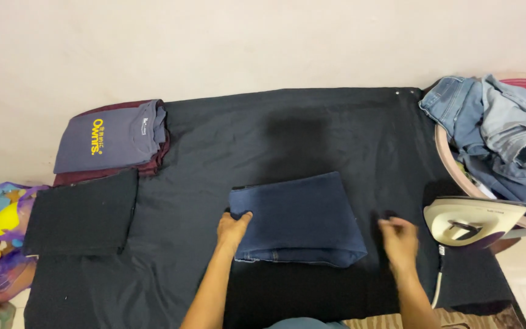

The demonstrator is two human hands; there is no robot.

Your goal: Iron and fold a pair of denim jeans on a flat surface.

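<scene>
Folded dark jeans (296, 219) lie at centre of black cloth (287, 131). Left hand (232, 230) rests on jeans' left edge, fingers curled over it. Right hand (399, 239), blurred, just right of jeans, holds nothing; openness cannot be told. Folded shirts (112, 139) and black garment (81, 213) stacked far left: done. Unfolded denim in basket (494, 131) at right remains. Iron (471, 220) stands near right.
</scene>
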